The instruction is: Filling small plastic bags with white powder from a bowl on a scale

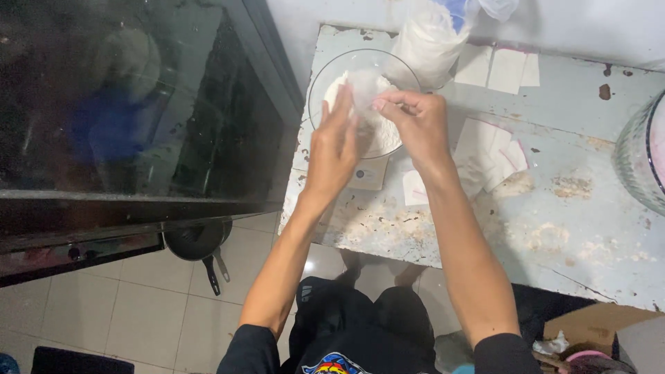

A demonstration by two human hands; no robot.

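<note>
Two forearms stretched forward over the worn counter, both hands meeting above the glass bowl. Left hand nearly flat, fingers up, touching a small clear plastic bag. Right hand pinched shut on that bag, held upright over white flour. Beyond the bowl, a bulging flour sack.

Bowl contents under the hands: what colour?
White powder, in a clear glass bowl; head view, the only one, shows it.

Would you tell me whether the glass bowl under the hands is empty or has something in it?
Not empty: the glass bowl holds a mound of white powder, visible beneath both hands.
</note>
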